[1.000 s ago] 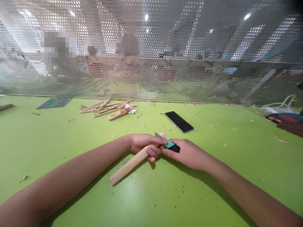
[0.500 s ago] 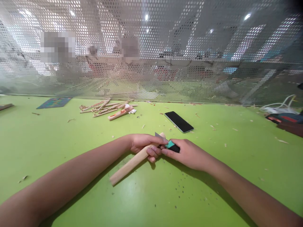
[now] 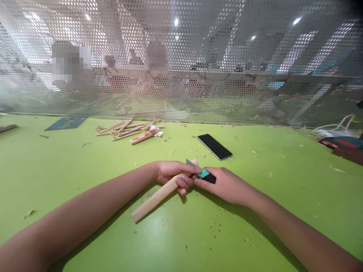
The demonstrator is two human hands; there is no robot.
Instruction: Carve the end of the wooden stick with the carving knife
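My left hand (image 3: 178, 176) is wrapped round a pale wooden stick (image 3: 155, 199), which slants from the lower left up to a rounded tip beyond the fingers. My right hand (image 3: 224, 184) grips a knife (image 3: 209, 176) with a black and teal handle. The grey blade points up and left, lying against the stick near its far end. My left thumb presses beside the blade, close to the teal part of the handle. Fingers hide part of the blade and of the stick.
Beyond my hands lies a black phone (image 3: 214, 146). A pile of carved sticks (image 3: 127, 129) and a stained wooden piece (image 3: 144, 136) are at the back. A perforated screen (image 3: 181, 94) borders the green table (image 3: 99, 238). Cables and a tool (image 3: 344, 142) sit at right; shavings are scattered.
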